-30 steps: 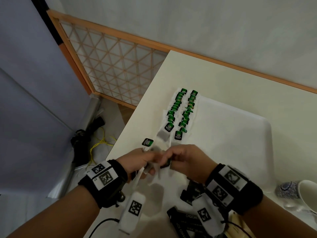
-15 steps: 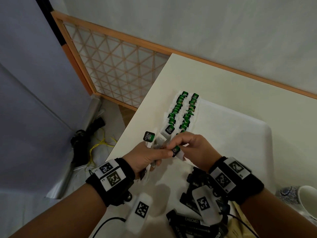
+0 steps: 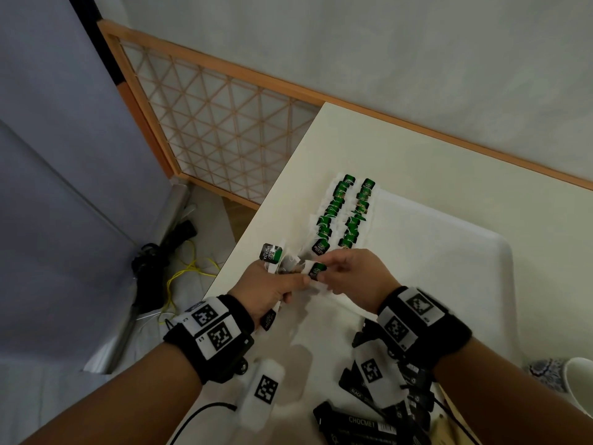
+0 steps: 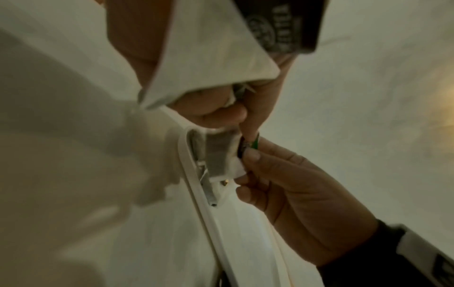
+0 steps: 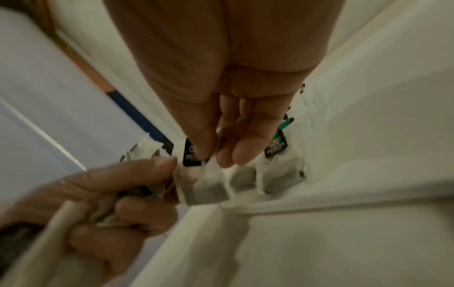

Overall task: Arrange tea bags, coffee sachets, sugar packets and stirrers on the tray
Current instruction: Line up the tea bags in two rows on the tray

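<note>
Two rows of green-tagged tea bags (image 3: 345,213) lie along the left side of the white tray (image 3: 481,242). Just in front of the rows, my left hand (image 3: 276,284) grips a bunch of tea bags (image 3: 272,253), and one tag sticks up past its fingers. My right hand (image 3: 335,268) pinches a single tea bag (image 3: 317,271) by its tag, right beside the left thumb. In the right wrist view that tea bag (image 5: 203,186) hangs over the tray rim (image 5: 319,198) between my right fingers (image 5: 236,153) and my left hand (image 5: 110,190). The left wrist view shows my right hand (image 4: 248,161) on the bag (image 4: 221,155).
Black coffee sachets (image 3: 362,422) lie in a loose heap on the table near me, partly under my right wrist. A patterned cup (image 3: 574,387) stands at the right edge. The table's left edge (image 3: 244,252) drops to a floor with cables.
Both hands have moved away from me toward the near end of the tea bag rows. My right hand has drawn one tea bag out of the left hand's bunch.
</note>
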Available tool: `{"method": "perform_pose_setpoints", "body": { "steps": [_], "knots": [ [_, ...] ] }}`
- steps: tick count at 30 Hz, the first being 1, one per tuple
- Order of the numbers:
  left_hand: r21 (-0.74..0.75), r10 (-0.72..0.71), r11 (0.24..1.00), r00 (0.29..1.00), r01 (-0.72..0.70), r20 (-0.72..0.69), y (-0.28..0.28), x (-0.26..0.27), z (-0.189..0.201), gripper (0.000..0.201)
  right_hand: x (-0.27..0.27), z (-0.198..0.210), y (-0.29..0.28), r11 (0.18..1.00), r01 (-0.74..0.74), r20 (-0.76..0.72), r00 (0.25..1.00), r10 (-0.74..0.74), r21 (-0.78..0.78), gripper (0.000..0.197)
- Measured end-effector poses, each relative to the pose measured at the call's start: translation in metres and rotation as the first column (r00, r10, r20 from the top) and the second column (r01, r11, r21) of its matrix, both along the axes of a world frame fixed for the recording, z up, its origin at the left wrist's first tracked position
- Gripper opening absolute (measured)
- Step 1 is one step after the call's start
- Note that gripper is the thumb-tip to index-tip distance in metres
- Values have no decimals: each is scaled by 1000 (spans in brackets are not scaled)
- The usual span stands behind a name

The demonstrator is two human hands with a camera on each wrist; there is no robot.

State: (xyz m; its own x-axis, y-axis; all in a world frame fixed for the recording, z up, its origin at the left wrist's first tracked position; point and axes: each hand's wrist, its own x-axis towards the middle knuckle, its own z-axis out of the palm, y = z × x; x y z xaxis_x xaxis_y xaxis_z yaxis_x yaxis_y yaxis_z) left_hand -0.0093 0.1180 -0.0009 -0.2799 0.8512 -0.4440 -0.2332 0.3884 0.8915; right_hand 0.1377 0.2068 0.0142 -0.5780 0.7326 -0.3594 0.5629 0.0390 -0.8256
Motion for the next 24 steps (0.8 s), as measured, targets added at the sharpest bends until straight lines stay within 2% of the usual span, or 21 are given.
{"method": "perform_pose_setpoints", "body": {
  "steps": [4,8,16,20,24],
  "knots": [
    [-111,60,992,998,-58,14,1,-13,-8,6,-11,-17,14,995,86,108,990,-91,48,20],
    [-215,89,975,988,-61,126,2,-23,-8,6,-20,-23,24,977,14,257,964,-69,212,22],
    [-308,132,951,940,-31,315,5,-20,-3,19,-22,-26,24,963,23,223,971,-85,270,26],
    [-278,76,960,966,-4,247,7,-8,0,26,-17,-16,19,924,44,142,984,-105,379,24],
    [-247,-139,954,981,169,135,5,9,6,24,-9,2,-2,979,65,-10,998,-64,193,15]
  ]
}}
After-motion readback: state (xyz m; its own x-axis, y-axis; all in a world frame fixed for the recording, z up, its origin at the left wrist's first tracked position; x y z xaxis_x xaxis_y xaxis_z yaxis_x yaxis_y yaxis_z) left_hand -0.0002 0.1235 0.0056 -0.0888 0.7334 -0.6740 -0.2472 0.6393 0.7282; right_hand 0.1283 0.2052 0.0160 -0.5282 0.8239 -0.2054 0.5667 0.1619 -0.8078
